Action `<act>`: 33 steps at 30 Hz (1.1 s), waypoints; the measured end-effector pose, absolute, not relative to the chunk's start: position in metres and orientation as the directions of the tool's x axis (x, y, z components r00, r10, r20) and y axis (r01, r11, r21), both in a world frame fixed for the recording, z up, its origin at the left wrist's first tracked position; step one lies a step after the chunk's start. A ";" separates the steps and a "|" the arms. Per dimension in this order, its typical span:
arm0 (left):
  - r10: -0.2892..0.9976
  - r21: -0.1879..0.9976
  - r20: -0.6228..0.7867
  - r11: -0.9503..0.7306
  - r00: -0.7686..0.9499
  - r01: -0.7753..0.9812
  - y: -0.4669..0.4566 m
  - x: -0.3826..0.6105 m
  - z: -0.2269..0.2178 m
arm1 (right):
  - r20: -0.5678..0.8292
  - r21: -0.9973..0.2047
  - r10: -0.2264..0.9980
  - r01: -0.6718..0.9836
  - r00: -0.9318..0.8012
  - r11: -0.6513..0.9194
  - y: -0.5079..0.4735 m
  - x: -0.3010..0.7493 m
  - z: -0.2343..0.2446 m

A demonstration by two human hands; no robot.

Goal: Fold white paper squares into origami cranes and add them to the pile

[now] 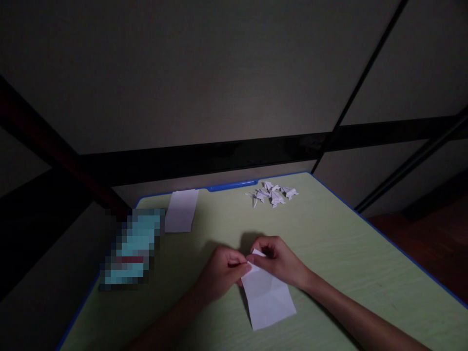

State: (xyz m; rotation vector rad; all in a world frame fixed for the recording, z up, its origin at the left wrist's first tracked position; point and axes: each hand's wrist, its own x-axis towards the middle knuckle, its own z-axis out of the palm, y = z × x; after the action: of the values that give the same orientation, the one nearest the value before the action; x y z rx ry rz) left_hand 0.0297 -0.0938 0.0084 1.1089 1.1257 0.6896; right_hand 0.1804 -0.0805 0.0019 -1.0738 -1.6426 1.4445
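A white sheet of paper [268, 300] with fold creases lies on the pale green table [347, 263], its far end lifted. My left hand [221, 270] pinches that far end from the left, fingers closed on it. From the right, my right hand [278, 258] curls over the same end and grips it too. Both hands meet at the paper's top edge, near the table's middle.
A pile of several small folded white paper figures [272, 194] sits at the table's far edge. A plain white sheet [181, 210] lies at the far left, beside a blurred blue object [131, 246]. The table has a blue rim; dim walls rise behind.
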 end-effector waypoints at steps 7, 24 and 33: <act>0.905 0.958 -0.270 0.218 0.330 0.185 -0.095 0.032 0.008 | -0.016 -0.991 0.918 0.127 -0.396 0.037 -0.080 0.180 0.000; 0.928 0.966 -0.224 0.171 0.298 0.195 -0.092 0.026 0.004 | -0.147 -0.987 0.820 0.138 -0.554 -0.083 -0.074 0.192 0.003; 0.930 0.965 -0.223 0.168 0.293 0.202 -0.089 0.018 0.005 | -0.111 -0.961 0.891 0.275 -0.440 0.016 -0.069 0.195 0.000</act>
State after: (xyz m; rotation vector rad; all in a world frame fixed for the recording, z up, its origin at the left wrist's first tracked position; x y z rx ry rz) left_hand 0.0180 -0.0888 0.0048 1.3163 1.1791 0.7409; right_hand 0.1946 -0.0694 -0.0001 -1.1933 -1.7481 1.4487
